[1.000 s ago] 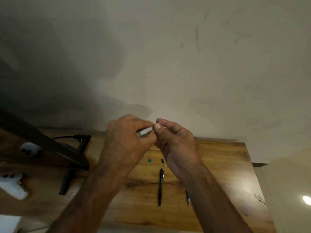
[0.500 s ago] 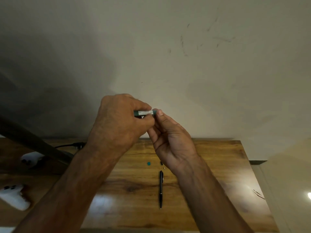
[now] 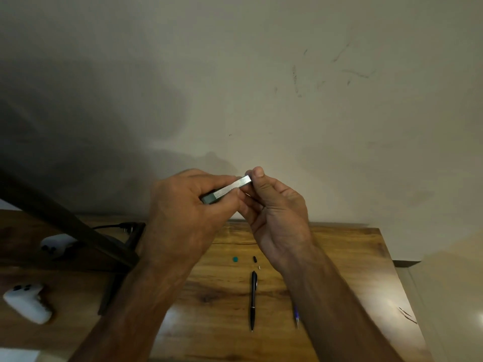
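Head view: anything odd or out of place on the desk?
Three tiny loose bits, a teal cap, a black piece and a pale speck, lie scattered on the table beyond the black pen. Likely pen parts; easy to lose.

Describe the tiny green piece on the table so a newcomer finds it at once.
Start at the wooden table against the wall and find the black pen lying near its middle. Just beyond its far end lie a few tiny bits; the green piece is the leftmost. It alone is teal and roundish, while the black bit beside it is dark and elongated.
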